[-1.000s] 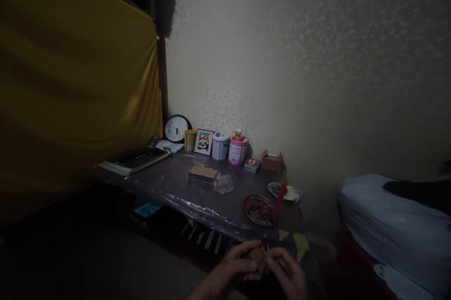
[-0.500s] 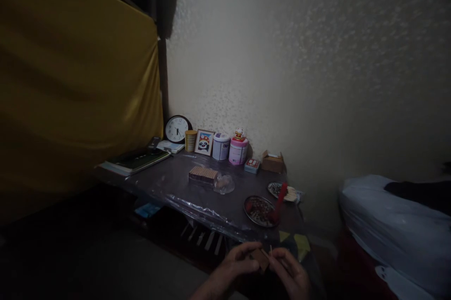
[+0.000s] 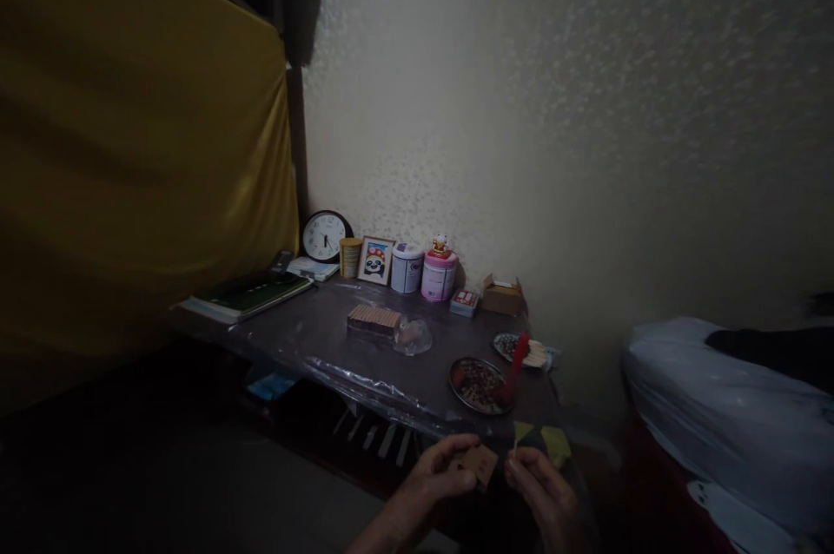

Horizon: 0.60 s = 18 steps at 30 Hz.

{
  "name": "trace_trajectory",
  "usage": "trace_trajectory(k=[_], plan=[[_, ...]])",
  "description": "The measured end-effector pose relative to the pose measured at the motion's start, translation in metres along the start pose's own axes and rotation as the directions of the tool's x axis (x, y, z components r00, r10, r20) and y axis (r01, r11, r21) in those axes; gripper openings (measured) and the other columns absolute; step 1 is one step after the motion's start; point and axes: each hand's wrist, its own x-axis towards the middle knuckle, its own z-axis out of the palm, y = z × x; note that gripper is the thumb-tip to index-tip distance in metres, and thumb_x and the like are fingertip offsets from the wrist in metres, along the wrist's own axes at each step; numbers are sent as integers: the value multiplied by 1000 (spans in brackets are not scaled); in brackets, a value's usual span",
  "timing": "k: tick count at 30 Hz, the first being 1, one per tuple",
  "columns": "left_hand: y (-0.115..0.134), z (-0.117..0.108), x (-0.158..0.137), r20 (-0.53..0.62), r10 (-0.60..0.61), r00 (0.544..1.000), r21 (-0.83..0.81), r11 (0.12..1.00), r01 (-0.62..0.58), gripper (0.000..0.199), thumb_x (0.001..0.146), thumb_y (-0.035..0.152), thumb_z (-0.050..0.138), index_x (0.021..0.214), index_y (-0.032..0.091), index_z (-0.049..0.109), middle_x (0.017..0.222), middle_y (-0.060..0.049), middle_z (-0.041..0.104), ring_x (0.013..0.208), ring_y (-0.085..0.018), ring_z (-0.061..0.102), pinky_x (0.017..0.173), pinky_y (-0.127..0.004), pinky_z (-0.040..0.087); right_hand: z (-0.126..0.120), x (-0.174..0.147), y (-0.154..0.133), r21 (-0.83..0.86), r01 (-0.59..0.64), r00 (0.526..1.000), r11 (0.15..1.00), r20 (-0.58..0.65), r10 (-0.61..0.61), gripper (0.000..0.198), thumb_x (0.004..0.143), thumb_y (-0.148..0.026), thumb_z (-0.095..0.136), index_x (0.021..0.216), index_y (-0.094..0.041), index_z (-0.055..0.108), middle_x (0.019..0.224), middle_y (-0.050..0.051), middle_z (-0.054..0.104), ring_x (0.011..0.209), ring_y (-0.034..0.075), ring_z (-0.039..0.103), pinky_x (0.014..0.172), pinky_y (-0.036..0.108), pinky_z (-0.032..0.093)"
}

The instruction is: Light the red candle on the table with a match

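Observation:
My left hand (image 3: pixel 438 474) grips a small brown cardboard packet (image 3: pixel 482 464), with dark marks on its upper face, between thumb and fingers. Just to the right, my right hand (image 3: pixel 546 491) pinches a thin pale stick (image 3: pixel 515 446); its kind is too small to make out. A gap separates the two hands. They are in front of the table edge, below a round metal plate (image 3: pixel 460 400) of small dark and light bits with a red spoon (image 3: pixel 518 363) on it. Behind is a smaller plate (image 3: pixel 500 349) with similar bits, and pale flat sticks (image 3: pixel 535 353) lie at its right side.
On the plastic-covered table (image 3: pixel 326 341) stand a row of brown packets (image 3: pixel 373 320) and a crumpled clear bag (image 3: pixel 413 337). Along the wall are a clock (image 3: pixel 325 236), a framed picture (image 3: pixel 376 260), tins (image 3: pixel 439 276) and an open carton (image 3: pixel 502 297). White bedding (image 3: pixel 723 406) is at right.
My right hand has drawn away to the right from the packet, with the stick in its fingers. My left hand has turned the packet so its marked face shows.

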Motion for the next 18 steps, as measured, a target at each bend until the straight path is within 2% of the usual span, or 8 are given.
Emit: trace_trajectory(k=[3,7,13,18], plan=[[1,0,-1,12,15,1000,-10,1000,-15,48,66,25,72,113,19,61,109,-8,67,98,-24,60,89,-36,39,0,3,-1,-81,-4,997,997,-76,-2,30,64,-50,70,75,-23,66,68,-2,64,70,18,61,64,23,49],[2,0,-1,2,26,1000,13,1000,-26,47,67,25,71,113,19,61,110,-8,67,100,-24,59,89,-35,39,3,4,-2,-83,8,988,996,-152,-21,34,54,-52,75,66,-22,66,62,-2,62,64,19,60,60,25,49],[4,2,-2,18,-4,1000,30,1000,3,47,67,26,72,112,20,61,107,-7,67,98,-24,60,87,-35,39,7,4,6,-37,29,993,999,-117,-33,32,58,-51,73,68,-22,65,66,-1,64,68,20,62,62,25,50],[3,2,-2,12,5,1000,47,999,-5,47,65,27,73,111,20,62,106,-7,67,96,-23,60,86,-34,39,12,1,2,2,31,996,1000,-80,-30,30,58,-48,74,66,-21,63,67,-1,63,68,18,60,63,24,48]])
